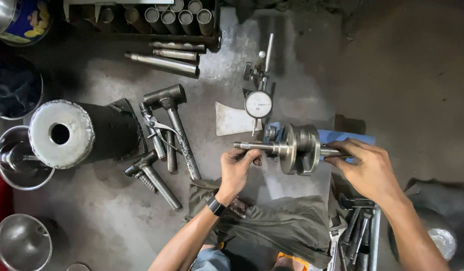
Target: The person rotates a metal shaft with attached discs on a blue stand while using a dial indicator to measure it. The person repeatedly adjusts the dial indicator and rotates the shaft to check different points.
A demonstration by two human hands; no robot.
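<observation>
**Steel crankshaft held at both ends beneath a dial gauge**

Both hands hold a machined steel crankshaft (297,149) that lies level just above a blue block (350,136) on the grey, stained concrete floor (272,60). The left hand (235,168) is curled shut around the slim, bright left shaft, fingers wrapped over it, a dark watch on the wrist. The right hand (370,168) pinches the short right shaft stub between fingertips and thumb, the palm arched over it. Between them sit the crankshaft's two thick round webs, dull silver and smooth-turned.

A dial gauge (258,104) with a round white face stands on a thin metal stand just behind the left shaft, its stem pointing down toward it. A pale, flat scrap of card (231,120) lies beside the gauge.

To the left lie two dark hammers (174,125), worn and oily, with pliers (156,125) between them. A black cylinder (86,133) with a rough silver end lies on its side farther left. A crumpled olive cloth (282,226) sits below the hands, and wrenches (355,231) cluster at the lower right.
</observation>
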